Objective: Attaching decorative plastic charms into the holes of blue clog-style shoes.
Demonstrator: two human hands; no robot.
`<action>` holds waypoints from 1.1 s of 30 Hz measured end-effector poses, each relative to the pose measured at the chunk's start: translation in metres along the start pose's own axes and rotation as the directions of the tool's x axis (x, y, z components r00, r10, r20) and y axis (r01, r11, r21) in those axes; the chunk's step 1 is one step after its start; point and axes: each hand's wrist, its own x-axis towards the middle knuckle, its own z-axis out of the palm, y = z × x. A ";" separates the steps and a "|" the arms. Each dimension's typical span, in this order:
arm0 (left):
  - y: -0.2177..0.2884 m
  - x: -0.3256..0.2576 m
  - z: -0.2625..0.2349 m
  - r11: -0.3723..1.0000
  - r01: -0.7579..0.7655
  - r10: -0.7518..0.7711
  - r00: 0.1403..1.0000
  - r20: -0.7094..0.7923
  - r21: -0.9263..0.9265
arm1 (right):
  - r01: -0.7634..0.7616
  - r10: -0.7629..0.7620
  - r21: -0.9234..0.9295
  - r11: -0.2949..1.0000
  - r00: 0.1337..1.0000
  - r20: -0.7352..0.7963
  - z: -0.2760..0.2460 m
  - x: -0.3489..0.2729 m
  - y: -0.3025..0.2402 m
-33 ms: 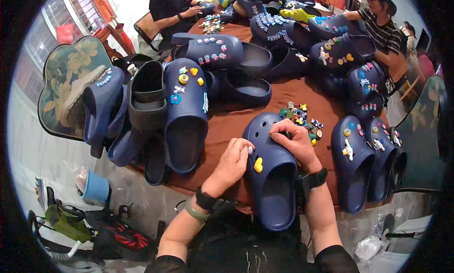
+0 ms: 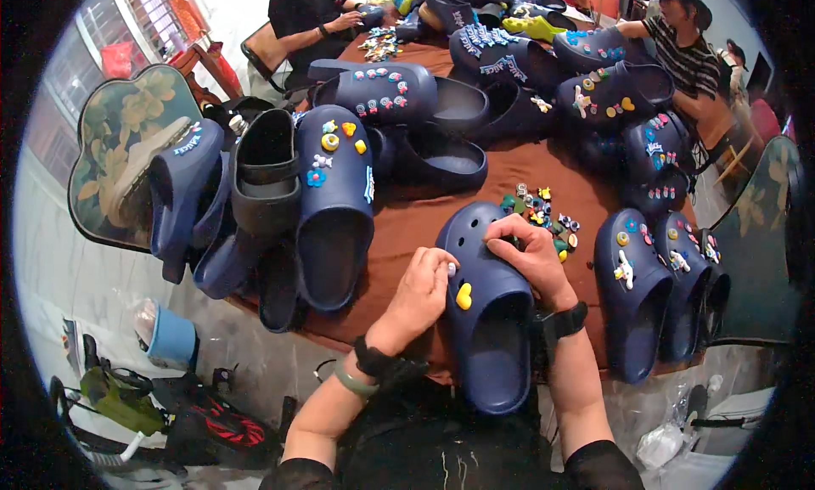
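- On the tabletop (image 2: 407, 227), at six o'clock, nothing has moved since before.
- My left hand (image 2: 422, 290) still holds the blue clog (image 2: 488, 320).
- My right hand (image 2: 531, 256) pinches a charm onto it.

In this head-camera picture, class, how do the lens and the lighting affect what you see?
Head view: fisheye, with a black rim and bent table edges; soft even light, no harsh glare; left hand, right hand and navy clog fairly sharp; people at the far side smaller, softer.

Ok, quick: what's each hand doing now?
Left hand: closed, pinching a small pale charm against the clog.
Right hand: fingers curled, pressing on the clog's toe.
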 end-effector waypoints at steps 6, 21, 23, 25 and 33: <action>0.008 -0.003 0.003 0.997 -0.011 0.005 0.996 -0.084 -0.070 | 0.001 -0.001 -0.029 1.000 1.000 -0.008 -0.002 -0.001 -0.001; -0.021 0.015 -0.004 0.854 0.391 -0.322 0.916 0.241 -0.343 | 0.064 -0.073 -0.073 0.995 0.990 -0.125 0.008 0.004 0.012; -0.023 0.015 0.002 0.870 0.357 -0.296 0.930 0.219 -0.339 | 0.064 -0.069 -0.037 0.997 0.987 -0.147 0.008 0.003 0.012; -0.026 0.012 0.000 0.890 0.338 -0.288 0.937 0.198 -0.305 | 0.085 -0.093 -0.066 0.994 0.986 -0.141 0.012 0.005 0.013; -0.007 0.014 -0.013 0.752 0.519 -0.407 0.850 0.333 -0.407 | 0.135 -0.149 -0.098 0.986 0.977 -0.154 0.011 0.003 0.016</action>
